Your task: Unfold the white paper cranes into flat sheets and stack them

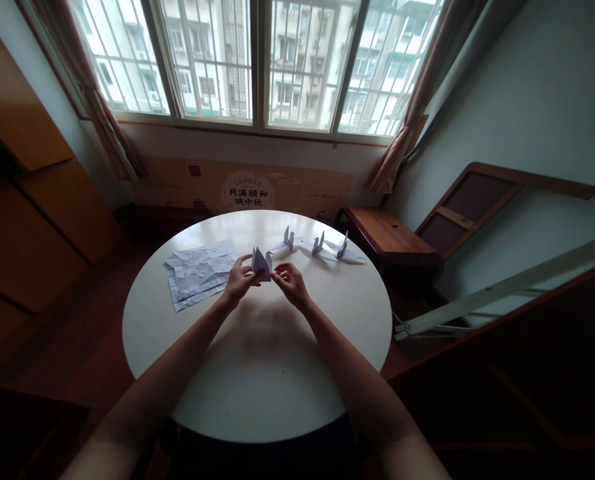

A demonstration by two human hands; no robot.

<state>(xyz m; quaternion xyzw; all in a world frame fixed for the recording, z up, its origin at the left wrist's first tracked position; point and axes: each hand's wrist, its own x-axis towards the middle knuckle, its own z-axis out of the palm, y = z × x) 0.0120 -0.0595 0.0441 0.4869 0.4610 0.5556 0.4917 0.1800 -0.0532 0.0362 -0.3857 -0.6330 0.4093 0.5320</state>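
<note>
From my end, a wooden cabinet (pixel 52 227) stood beyond the left edge of the round white table (pixel 272 400). Creased sheets (pixel 200 270) lay inboard of that edge. My left hand (pixel 239 281) had its fingers closed on a folded paper bird (pixel 261 263), held over the middle of the far half. My right hand (pixel 291 281) had its fingers partly curled beside the bird; I could not tell whether they touched. Glossy, shadowed surface stretched to the near edge. Three finished birds (pixel 318 245) stood towards the far right edge, a wooden bench (pixel 392 230) beyond.
</note>
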